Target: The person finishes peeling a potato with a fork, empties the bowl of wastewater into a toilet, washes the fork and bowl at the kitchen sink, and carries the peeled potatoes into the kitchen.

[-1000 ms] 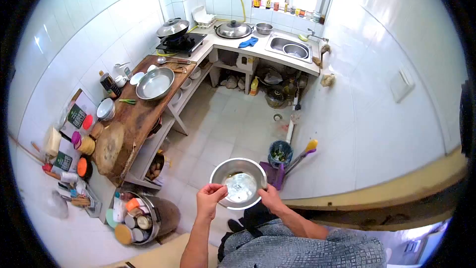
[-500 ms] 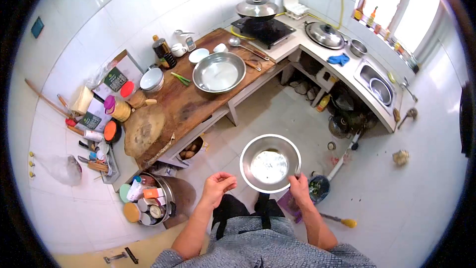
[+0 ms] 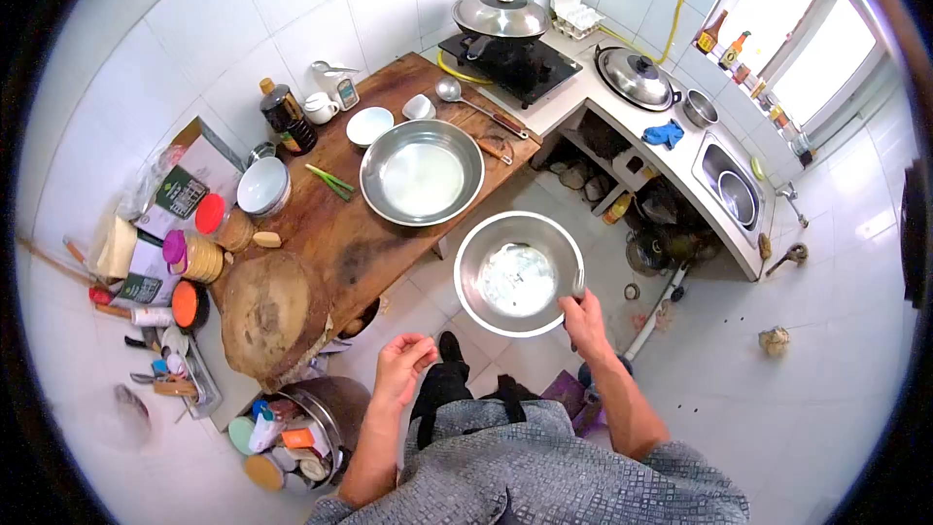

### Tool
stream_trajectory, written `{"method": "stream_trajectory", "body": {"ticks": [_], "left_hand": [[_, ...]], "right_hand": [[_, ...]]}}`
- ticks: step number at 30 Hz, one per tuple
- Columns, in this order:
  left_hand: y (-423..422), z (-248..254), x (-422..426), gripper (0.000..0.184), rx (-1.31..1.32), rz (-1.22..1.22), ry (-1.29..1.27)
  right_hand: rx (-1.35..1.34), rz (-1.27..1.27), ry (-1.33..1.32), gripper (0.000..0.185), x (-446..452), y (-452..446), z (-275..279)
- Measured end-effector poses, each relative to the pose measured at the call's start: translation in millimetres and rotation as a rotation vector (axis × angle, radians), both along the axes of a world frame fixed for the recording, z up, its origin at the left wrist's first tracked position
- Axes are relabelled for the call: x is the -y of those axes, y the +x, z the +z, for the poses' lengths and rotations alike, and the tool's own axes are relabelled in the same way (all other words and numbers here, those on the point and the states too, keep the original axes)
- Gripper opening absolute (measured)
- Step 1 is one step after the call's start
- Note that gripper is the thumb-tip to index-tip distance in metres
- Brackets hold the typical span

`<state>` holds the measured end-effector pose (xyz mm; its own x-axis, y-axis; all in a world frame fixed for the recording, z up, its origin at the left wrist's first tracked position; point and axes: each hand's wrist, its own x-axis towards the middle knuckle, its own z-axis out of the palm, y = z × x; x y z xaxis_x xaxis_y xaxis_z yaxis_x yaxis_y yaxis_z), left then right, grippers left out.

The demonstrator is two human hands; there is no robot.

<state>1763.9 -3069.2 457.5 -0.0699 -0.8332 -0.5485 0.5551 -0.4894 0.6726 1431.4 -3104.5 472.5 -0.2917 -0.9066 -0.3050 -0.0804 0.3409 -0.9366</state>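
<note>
A round stainless steel bowl [image 3: 473, 267] hangs in the air before me, over the floor. My right hand [image 3: 585, 323] grips it at the near right of its rim, fingers closed. Inside, the bottom shows a bright patch; I cannot tell whether it is liquid or reflection. My left hand [image 3: 406, 367] is apart from the bowl, to its lower left, with thumb and fingers drawn together and nothing visible in them. Beyond, a wide metal basin [image 3: 372, 175] sits on the wooden counter [image 3: 321, 224], with green scallion pieces [image 3: 332, 180] beside it.
A round chopping block [image 3: 277, 316] lies at the counter's near left end. A ladle [image 3: 481, 105] rests near the stove, where a lidded wok [image 3: 501, 15] stands. At the right are a lidded pan [image 3: 637, 76], blue gloves [image 3: 663, 133] and the sink [image 3: 714, 151]. A packed pot [image 3: 326, 403] stands lower left.
I have moved forward, toward the counter, and the bowl now hangs nearer the basin. A dark shoe has come into view below. Both hands keep about the same pose.
</note>
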Motion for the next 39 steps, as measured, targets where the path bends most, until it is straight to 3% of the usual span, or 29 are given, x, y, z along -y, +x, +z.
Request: {"method": "stream_trajectory", "body": {"ticks": [11, 19, 39], "left_hand": [[56.2, -8.4, 72.6, 0.013, 0.052, -0.080, 0.032], [66.7, -20.4, 80.3, 0.014, 0.025, 0.020, 0.041], [78.2, -25.4, 80.0, 0.014, 0.028, 0.097, 0.092]], "right_hand": [[-0.117, 0.017, 0.044, 0.028, 83.9, 43.4, 37.5], [-0.095, 0.052, 0.005, 0.031, 118.6, 48.4, 15.9], [-0.549, 0.248, -0.032, 0.036, 220.0, 72.3, 35.5]]}}
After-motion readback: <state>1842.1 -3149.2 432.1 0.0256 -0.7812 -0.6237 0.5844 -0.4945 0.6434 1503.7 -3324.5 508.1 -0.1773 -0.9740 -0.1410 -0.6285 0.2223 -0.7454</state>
